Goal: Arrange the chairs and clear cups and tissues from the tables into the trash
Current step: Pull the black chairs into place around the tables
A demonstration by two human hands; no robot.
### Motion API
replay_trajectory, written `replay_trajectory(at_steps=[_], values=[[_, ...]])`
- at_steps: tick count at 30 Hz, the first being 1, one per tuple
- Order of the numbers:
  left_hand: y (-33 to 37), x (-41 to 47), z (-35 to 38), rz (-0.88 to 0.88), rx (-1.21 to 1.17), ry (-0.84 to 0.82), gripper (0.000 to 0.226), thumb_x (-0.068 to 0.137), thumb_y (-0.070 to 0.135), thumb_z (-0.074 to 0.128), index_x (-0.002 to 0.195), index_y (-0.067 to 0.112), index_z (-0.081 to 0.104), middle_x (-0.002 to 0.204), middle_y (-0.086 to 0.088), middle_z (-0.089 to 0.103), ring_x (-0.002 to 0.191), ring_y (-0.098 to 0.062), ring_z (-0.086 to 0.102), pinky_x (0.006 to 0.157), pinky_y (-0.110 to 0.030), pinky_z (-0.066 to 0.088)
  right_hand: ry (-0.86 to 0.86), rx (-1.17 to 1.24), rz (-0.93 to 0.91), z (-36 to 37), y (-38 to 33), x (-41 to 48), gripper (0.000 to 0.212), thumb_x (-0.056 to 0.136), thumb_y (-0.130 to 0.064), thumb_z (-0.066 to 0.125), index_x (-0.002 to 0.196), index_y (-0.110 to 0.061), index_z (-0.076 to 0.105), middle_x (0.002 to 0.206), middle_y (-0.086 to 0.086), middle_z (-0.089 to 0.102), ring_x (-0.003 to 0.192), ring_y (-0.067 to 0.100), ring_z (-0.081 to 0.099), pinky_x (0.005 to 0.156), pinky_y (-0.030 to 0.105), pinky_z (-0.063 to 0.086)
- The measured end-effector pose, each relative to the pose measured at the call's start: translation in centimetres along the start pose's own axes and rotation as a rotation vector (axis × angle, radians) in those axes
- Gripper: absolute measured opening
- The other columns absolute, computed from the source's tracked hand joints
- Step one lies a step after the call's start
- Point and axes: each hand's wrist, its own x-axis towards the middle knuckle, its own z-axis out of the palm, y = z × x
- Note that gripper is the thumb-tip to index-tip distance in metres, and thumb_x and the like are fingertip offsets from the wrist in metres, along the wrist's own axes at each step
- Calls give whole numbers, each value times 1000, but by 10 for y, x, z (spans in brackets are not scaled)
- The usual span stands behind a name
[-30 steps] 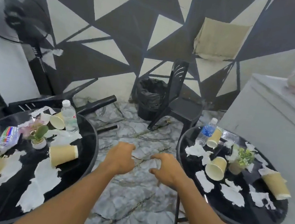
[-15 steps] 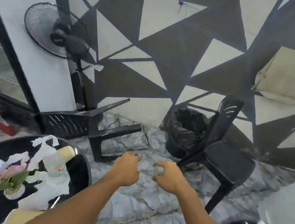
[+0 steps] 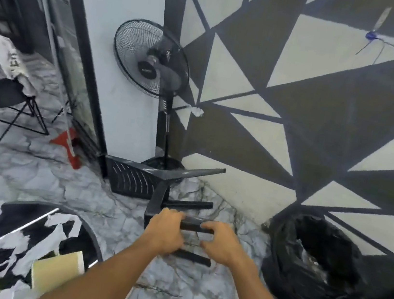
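Note:
A black plastic chair [image 3: 136, 178] lies tipped on its side on the marble floor by the wall, its legs pointing right. My left hand [image 3: 165, 231] is curled around one leg [image 3: 194, 226] near the seat. My right hand [image 3: 221, 245] closes on the same leg near its end. A bin lined with a black bag [image 3: 315, 254] stands open to the right of my hands. At the bottom left, a round black table [image 3: 92, 241] carries torn white tissues [image 3: 58, 228] and a yellow paper cup [image 3: 57, 271] on its side.
A black standing fan [image 3: 152, 62] is against the wall just behind the fallen chair. A red dustpan with a white handle [image 3: 65, 141] leans by the door frame. A black folding chair with a white cloth [image 3: 3, 96] stands at far left.
My view swung left and down, away from the right table and upright chair. Both hands dropped from mid-air onto a leg of the fallen chair.

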Motion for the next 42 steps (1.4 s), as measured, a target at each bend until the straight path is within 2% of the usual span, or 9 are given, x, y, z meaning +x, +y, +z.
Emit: replay_trajectory(at_steps=[5,7,10,18,23,33,36,38,42], values=[[-54,105,3,-176,-133,38,15,79,31,61,90,23,54,103,-4,63,102,-28,58,83,-43,54,-133,-112,-63,-13,-6,140,19,77,-21,63,96,-22,65,101,11,68,95,30,64,59,27,40],[-77,134,7,-246,-175,22,18,80,29,62,96,19,60,106,-6,63,102,-28,60,83,-41,55,-177,-127,-83,-14,-13,189,13,79,-24,64,92,-25,66,101,6,70,98,28,65,72,31,52],[-111,171,9,-350,-247,26,27,81,28,61,105,19,65,109,-4,65,103,-26,64,85,-36,55,-230,-142,-124,-15,-28,256,42,82,-30,63,123,-25,65,127,1,65,119,22,58,97,33,49],[-215,281,50,-663,-330,-11,50,78,41,66,123,18,62,121,-3,66,112,-23,61,86,-34,55,-439,-273,-286,47,-40,465,53,76,-32,63,128,-30,61,126,-1,65,113,21,61,89,35,54],[-276,368,129,-825,-419,-68,76,72,51,70,140,22,49,132,-5,58,126,-25,51,97,-36,50,-579,-453,-482,119,-4,613,60,73,-26,69,132,-25,56,131,5,55,125,26,50,98,39,48],[-342,471,272,-935,-685,-85,76,61,55,79,126,30,48,110,3,64,97,-23,64,78,-36,55,-799,-791,-872,242,54,774,91,67,-27,78,147,-21,36,149,8,37,143,27,25,118,46,19],[-352,473,290,-951,-752,-32,62,58,49,84,110,30,55,99,8,67,84,-16,65,69,-33,56,-898,-774,-893,254,43,792,74,60,-32,84,128,-23,55,123,4,57,124,28,48,110,45,36],[-354,474,292,-970,-780,0,57,56,40,88,103,29,59,91,10,67,77,-12,65,64,-31,57,-946,-795,-908,252,32,796,61,53,-35,89,107,-23,62,102,1,64,99,25,60,85,41,51],[-338,470,283,-971,-797,116,49,55,35,86,97,25,62,82,11,67,71,-9,64,54,-25,50,-936,-851,-981,233,17,787,57,58,-37,90,104,-18,61,99,3,63,92,23,57,77,40,51]])
